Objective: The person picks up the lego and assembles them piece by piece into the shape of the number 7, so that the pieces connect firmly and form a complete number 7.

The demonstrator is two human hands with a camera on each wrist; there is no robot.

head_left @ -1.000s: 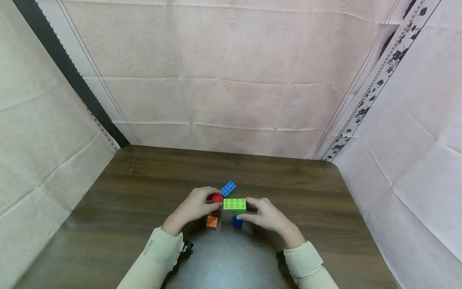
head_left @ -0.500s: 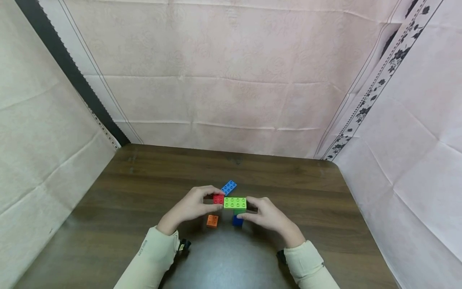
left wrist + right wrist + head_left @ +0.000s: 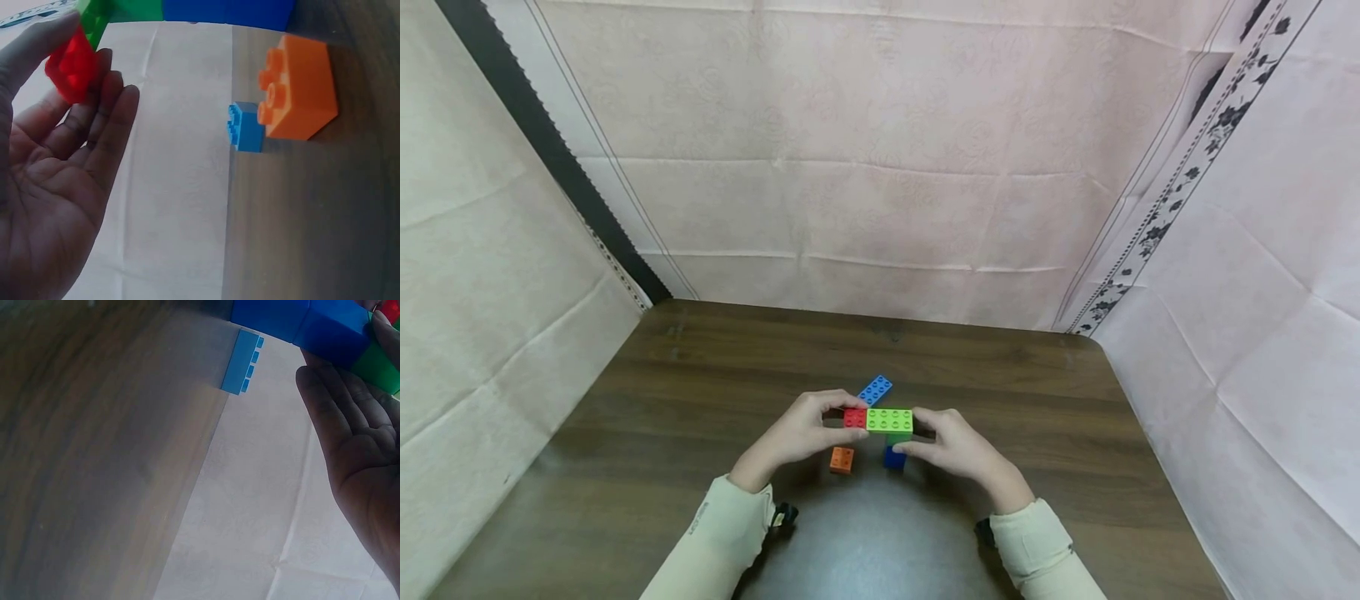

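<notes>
My left hand (image 3: 806,427) pinches a small red brick (image 3: 854,418) between thumb and fingers. The red brick sits right against the left end of a lime green brick (image 3: 890,421), which tops a stack. Below the lime piece come a green brick (image 3: 379,367) and dark blue bricks (image 3: 299,322). My right hand (image 3: 957,451) holds the stack from the right, thumb on its near side and fingers behind. In the left wrist view, the red brick (image 3: 74,67) is gripped next to the lime brick's edge.
An orange brick (image 3: 841,460) stands on the brown wooden table (image 3: 700,400), left of the stack's foot. Behind the stack lies a light blue brick (image 3: 875,390), set at a slant. Pale cloth (image 3: 850,167) hangs around the table's back and sides.
My left hand has moved slightly right with the red brick, closing the gap to the lime green brick. The right hand and the stack stay nearly still.
</notes>
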